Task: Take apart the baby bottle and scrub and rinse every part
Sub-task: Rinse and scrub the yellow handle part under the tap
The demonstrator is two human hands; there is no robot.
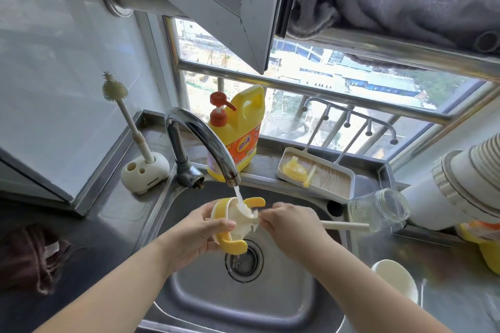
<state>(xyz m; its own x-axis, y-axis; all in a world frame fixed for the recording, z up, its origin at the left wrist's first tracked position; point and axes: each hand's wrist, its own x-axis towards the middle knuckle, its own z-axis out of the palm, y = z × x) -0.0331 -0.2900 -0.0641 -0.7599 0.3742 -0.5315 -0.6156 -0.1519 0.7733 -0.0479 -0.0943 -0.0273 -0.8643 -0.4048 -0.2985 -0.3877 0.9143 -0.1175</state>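
Left hand (201, 232) grips handled collar (230, 224) | right hand (292, 227) clasps brush (343, 225), bristles blurred

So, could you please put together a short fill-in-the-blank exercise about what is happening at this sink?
1. The left hand holds the yellow handled collar under water running from the ____.
2. The right hand works a ____ inside the collar.
3. The clear glass bottle body lies on its ____ right of the sink.
4. The yellow spout lid rests in the white ____ by the window.

Missing words: faucet; brush; side; tray
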